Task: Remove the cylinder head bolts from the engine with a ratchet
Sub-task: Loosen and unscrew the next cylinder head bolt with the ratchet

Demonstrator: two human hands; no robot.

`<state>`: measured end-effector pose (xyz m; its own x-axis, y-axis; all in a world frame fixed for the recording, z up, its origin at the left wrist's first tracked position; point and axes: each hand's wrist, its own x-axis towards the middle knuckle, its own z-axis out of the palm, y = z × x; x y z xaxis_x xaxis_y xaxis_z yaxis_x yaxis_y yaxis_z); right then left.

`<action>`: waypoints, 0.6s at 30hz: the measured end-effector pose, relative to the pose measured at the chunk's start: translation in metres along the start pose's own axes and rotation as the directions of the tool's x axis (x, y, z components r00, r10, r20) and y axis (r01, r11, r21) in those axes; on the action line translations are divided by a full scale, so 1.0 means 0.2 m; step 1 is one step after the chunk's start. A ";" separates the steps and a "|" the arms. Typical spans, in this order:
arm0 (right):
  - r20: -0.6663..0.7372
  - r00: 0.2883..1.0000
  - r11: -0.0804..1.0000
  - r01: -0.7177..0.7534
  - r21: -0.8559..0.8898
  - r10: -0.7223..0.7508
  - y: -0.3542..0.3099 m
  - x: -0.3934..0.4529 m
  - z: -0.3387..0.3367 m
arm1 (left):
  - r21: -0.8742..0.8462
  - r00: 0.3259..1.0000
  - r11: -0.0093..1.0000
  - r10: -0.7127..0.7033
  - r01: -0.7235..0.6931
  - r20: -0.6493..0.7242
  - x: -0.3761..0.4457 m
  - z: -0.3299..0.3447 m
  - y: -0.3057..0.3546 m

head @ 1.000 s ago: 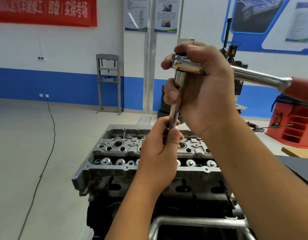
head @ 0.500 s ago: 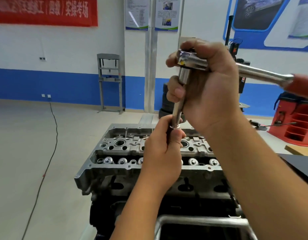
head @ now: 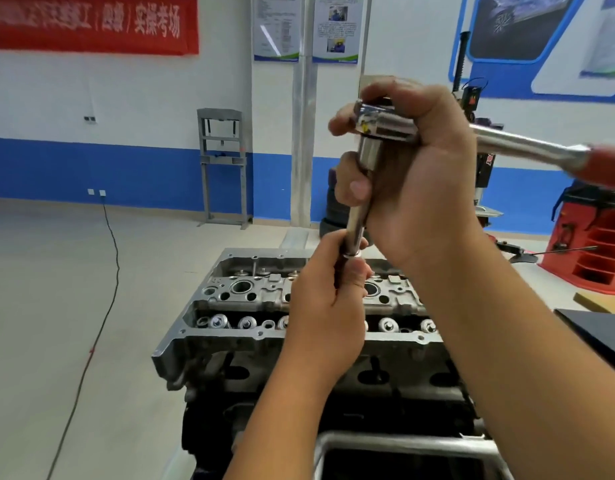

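A grey aluminium cylinder head (head: 243,299) sits on a dark engine block in front of me, valve springs showing along its near row. Above it my right hand (head: 423,188) wraps the chrome ratchet (head: 520,147) at its head; the red-gripped handle sticks out to the right. A long chrome extension (head: 359,209) hangs down from the ratchet head. My left hand (head: 326,306) is closed around the lower end of that extension, above the middle of the head. What is at the extension's tip is hidden in my fist.
A metal stand rail (head: 403,441) crosses just below the engine. A red tool cabinet (head: 597,244) stands at the right, a dark bench corner (head: 597,334) near my right forearm. A black cable (head: 105,289) runs across the floor at left. A grey press frame (head: 223,168) stands by the wall.
Both hands and the ratchet with its extension have risen slightly above the cylinder head; the grips are unchanged.
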<state>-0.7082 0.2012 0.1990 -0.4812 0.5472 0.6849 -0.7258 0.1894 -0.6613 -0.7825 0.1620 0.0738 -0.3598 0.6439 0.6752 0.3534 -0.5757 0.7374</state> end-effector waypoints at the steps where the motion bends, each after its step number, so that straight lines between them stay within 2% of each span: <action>1: -0.050 0.995 0.993 0.084 -0.083 -0.089 0.01 -0.01 0.02 | 0.011 1.000 1.000 0.006 -0.006 -0.007 0.00 0.00 0.00; 3: -0.053 0.984 0.974 0.158 -0.165 -0.169 0.03 0.00 0.05 | 0.016 1.000 1.000 0.010 -0.010 -0.021 0.00 -0.01 0.00; 4: -0.005 0.992 0.983 0.121 -0.138 -0.123 0.03 0.01 0.07 | 0.014 1.000 1.000 0.005 -0.004 -0.026 0.00 -0.01 0.00; 7: 0.169 0.974 0.982 -0.168 0.081 0.153 -0.01 0.05 0.06 | -0.034 0.999 0.999 -0.042 0.043 0.003 -0.01 -0.04 0.01; 9: 0.149 0.972 0.966 -0.204 0.158 0.180 -0.03 0.05 0.03 | -0.052 0.999 0.998 -0.043 0.044 0.030 -0.01 -0.04 0.01; 12: 0.024 0.996 0.993 -0.084 0.084 0.082 -0.03 0.01 0.01 | -0.026 1.000 0.999 -0.026 0.027 0.014 -0.01 -0.01 0.02; 15: -0.094 0.984 0.978 0.138 -0.155 -0.154 0.01 -0.04 0.06 | 0.009 1.000 1.000 0.002 -0.002 -0.019 -0.01 0.00 0.01; 17: -0.069 0.973 0.948 0.197 -0.249 -0.220 0.03 -0.03 0.09 | 0.010 0.999 1.000 0.003 -0.002 -0.036 -0.01 -0.01 0.01; 18: -0.022 0.986 0.963 0.159 -0.219 -0.168 0.02 -0.01 0.10 | -0.003 0.999 1.000 -0.006 0.006 -0.036 -0.01 -0.01 0.01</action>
<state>-0.7198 0.1850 0.2015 -0.3417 0.5255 0.7792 -0.6678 0.4476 -0.5947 -0.7828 0.1578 0.0734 -0.3927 0.6286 0.6713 0.3486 -0.5738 0.7411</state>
